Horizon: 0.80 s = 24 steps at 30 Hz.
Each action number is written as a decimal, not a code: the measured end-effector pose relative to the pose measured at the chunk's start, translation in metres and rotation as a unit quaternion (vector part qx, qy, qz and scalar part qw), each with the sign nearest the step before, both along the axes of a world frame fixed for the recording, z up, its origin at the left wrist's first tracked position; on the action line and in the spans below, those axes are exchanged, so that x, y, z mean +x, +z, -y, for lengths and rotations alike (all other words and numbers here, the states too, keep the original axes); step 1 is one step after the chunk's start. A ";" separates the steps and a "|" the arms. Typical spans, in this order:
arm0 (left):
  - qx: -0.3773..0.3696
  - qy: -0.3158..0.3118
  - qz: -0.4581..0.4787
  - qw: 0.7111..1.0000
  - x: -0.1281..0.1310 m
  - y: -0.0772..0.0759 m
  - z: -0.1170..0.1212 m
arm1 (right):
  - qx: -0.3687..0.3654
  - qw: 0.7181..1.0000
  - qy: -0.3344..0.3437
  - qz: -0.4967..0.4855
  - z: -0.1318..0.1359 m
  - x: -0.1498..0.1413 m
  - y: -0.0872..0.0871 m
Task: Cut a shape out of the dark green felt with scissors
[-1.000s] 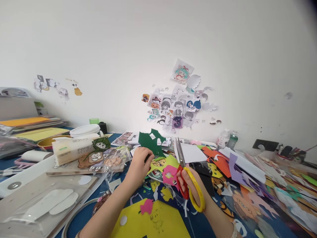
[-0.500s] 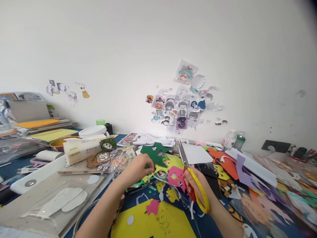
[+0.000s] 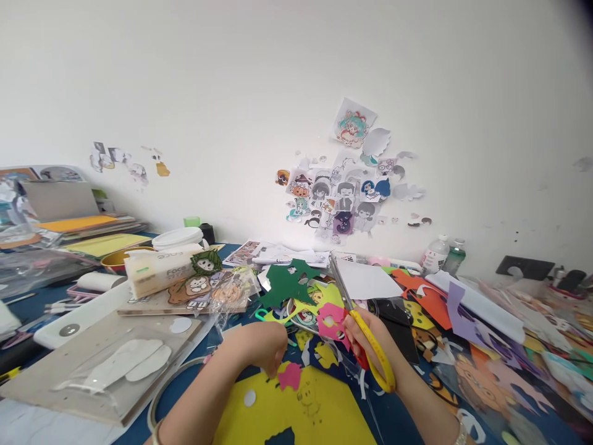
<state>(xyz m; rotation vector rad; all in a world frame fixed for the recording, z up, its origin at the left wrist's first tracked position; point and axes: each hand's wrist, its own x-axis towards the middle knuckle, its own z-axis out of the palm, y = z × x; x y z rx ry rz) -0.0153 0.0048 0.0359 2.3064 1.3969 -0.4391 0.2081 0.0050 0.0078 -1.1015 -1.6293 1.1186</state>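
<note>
My right hand [image 3: 370,343] is closed round the yellow and red handles of a pair of scissors [image 3: 376,352]. Their blades point away from me, toward the wall, and look nearly shut. Just left of that hand lies a pink cut-out sheet [image 3: 330,321] with holes; whether the hand touches it, I cannot tell. My left hand [image 3: 266,346] has its fingers curled downward, their tips beside the left edge of a small pink piece [image 3: 290,376]. That piece rests on a yellow sheet [image 3: 259,420], which also bears a pencil drawing and a small pale disc [image 3: 249,398].
Green cut-out paper [image 3: 287,284] and yellow scraps [image 3: 327,355] lie beyond my hands. A tissue pack [image 3: 160,270] and grey board [image 3: 139,327] stand at left. Orange paper [image 3: 424,300], purple paper [image 3: 458,303] and two bottles [image 3: 435,253] are at right. Pictures cover part of the wall [image 3: 343,198].
My left hand has come back toward me, from the scrap pile to the small pink piece. My right hand keeps the scissors in much the same place. The view has shifted slightly.
</note>
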 end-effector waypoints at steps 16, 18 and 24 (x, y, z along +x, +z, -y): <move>-0.013 0.000 0.032 0.999 0.000 -0.001 0.000 | 0.020 1.000 -0.013 0.019 -0.009 0.001 -0.014; -0.011 -0.002 0.038 0.999 0.000 -0.001 0.000 | 0.015 1.000 -0.008 0.018 -0.007 0.001 -0.012; 0.029 -0.007 0.037 0.999 0.009 0.002 0.001 | 0.024 0.999 -0.001 0.027 -0.005 0.000 -0.008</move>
